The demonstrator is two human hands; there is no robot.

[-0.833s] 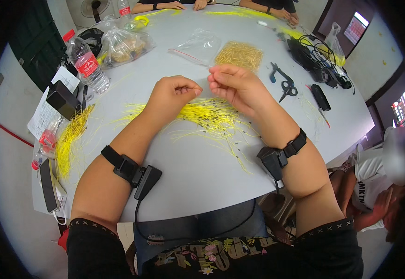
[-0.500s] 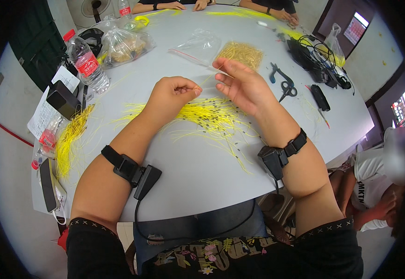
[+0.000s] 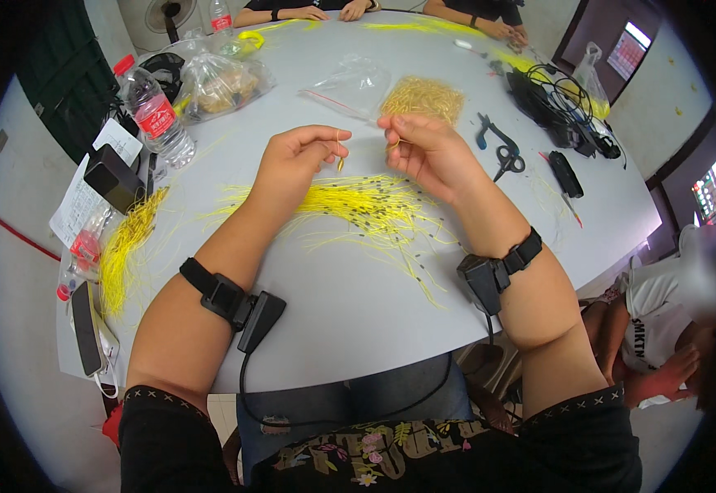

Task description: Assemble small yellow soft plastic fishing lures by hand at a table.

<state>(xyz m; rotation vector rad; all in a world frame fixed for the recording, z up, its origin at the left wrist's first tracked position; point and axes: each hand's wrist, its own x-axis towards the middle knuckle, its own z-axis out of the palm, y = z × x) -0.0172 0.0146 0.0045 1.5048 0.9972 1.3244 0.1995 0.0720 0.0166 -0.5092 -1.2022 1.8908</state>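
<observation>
Above the table, my left hand [image 3: 292, 164] has its fingers curled, with a thin thread at the fingertips. A small gold-coloured piece [image 3: 340, 165], pointed in shape, hangs just under those fingertips. To its right my right hand [image 3: 432, 152] pinches thumb to forefinger, and a bit of yellow thread [image 3: 394, 145] shows by its fingers. Beneath both hands lies a loose bundle of yellow threads [image 3: 358, 201] with small dark sleeves on them. Beyond the right hand sits a pile of small gold-coloured pieces [image 3: 423, 97], beside a clear zip bag [image 3: 349, 86].
Black scissors [image 3: 510, 156] and a black-handled tool [image 3: 567, 172] lie at right, before a heap of black cables [image 3: 555, 107]. Another thread bundle [image 3: 124, 255], a water bottle [image 3: 156, 115] and a black box [image 3: 114, 177] are at left. Other people sit across the table and at right.
My left fingers have lifted and loosened a little, and the gold-coloured piece now hangs below them. My right hand, spread before, has curled into a pinch.
</observation>
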